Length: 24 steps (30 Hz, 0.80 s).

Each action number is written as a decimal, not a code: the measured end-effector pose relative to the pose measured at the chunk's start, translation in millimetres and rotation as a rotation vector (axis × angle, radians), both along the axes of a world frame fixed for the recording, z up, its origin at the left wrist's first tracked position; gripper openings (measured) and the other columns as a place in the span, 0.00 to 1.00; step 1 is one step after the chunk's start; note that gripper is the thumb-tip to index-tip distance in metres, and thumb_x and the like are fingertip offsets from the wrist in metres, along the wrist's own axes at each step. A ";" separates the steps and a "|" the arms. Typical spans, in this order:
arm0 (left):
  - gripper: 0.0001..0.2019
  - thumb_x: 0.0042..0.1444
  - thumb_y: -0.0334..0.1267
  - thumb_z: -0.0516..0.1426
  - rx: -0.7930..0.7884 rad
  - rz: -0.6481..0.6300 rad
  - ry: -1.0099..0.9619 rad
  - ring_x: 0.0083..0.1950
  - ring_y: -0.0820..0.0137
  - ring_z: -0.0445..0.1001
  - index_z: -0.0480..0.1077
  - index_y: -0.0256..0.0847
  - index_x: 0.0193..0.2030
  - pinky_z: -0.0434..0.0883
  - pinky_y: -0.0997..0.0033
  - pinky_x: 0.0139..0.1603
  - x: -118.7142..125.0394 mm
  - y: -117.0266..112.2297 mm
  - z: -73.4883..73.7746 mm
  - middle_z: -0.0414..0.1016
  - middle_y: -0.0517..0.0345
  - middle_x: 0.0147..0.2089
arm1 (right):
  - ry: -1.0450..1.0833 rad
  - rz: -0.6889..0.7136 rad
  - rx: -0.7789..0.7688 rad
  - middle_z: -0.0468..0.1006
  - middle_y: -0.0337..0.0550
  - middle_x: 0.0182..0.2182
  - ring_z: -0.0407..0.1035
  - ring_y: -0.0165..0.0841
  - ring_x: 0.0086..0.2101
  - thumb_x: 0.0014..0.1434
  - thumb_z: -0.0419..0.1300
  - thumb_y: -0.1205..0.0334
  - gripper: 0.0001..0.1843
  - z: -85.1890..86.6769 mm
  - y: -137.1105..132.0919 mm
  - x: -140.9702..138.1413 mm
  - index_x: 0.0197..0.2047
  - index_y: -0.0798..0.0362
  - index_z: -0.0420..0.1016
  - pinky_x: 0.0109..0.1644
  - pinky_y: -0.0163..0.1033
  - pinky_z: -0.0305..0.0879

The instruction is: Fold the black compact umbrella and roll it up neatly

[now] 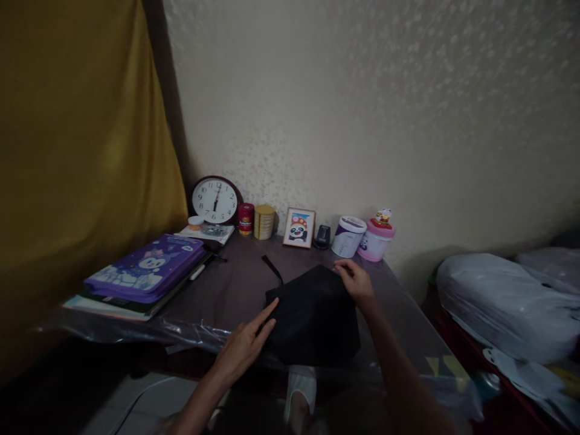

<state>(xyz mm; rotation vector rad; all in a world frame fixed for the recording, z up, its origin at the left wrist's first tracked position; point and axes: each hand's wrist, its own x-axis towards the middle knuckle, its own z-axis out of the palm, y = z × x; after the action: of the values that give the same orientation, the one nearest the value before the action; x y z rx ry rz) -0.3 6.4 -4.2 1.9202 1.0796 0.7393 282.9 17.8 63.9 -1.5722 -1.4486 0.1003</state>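
Observation:
A black fabric bag with a short strap at its far left corner lies at the front of the table, its near part reaching the table's edge. My left hand rests against the bag's left side, fingers stretched out and apart. At the far right corner of the bag, my right hand has thumb and forefinger pinched together on the edge. Whether a small part such as a zip pull sits between those fingertips is too dark to make out.
On the left, a purple cartoon folder tops a stack of books. A wall clock, a red tin, a yellow tin, a framed panda picture and two tubs stand along the wall. White plastic bundles lie at right.

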 end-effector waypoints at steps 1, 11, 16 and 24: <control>0.24 0.56 0.49 0.46 0.003 0.008 0.004 0.54 0.64 0.67 0.54 0.53 0.60 0.63 0.67 0.52 -0.5 0.9 -0.1 0.72 0.63 0.50 | -0.064 0.011 0.074 0.77 0.43 0.33 0.70 0.37 0.37 0.53 0.53 0.55 0.11 3.8 -3.8 -4.7 0.33 0.51 0.73 0.45 0.43 0.64; 0.26 0.54 0.50 0.47 0.021 0.063 -0.039 0.50 0.65 0.71 0.56 0.49 0.60 0.66 0.70 0.48 -7.0 3.8 2.8 0.76 0.62 0.43 | -0.411 0.186 0.008 0.77 0.44 0.40 0.68 0.37 0.44 0.54 0.54 0.60 0.11 1.4 -2.3 -29.2 0.39 0.47 0.74 0.53 0.47 0.58; 0.24 0.55 0.50 0.47 0.029 0.042 -0.014 0.47 0.64 0.72 0.57 0.50 0.59 0.66 0.71 0.47 -8.0 4.6 1.0 0.77 0.61 0.40 | -0.060 0.055 -0.024 0.78 0.44 0.35 0.70 0.37 0.38 0.55 0.51 0.54 0.14 2.6 -0.7 -1.0 0.35 0.51 0.75 0.44 0.43 0.65; 0.23 0.57 0.49 0.45 0.076 0.087 0.033 0.41 0.65 0.75 0.55 0.53 0.60 0.67 0.71 0.44 -12.3 7.1 0.3 0.78 0.62 0.38 | 0.115 0.152 -0.006 0.77 0.45 0.32 0.70 0.38 0.37 0.52 0.55 0.50 0.15 2.0 -4.6 5.6 0.30 0.54 0.73 0.44 0.42 0.64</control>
<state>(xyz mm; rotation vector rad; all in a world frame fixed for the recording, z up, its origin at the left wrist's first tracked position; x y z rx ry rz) -12.6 13.5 -3.9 1.9659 1.1761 0.8100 288.5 13.2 65.9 -1.4358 -1.4758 0.2796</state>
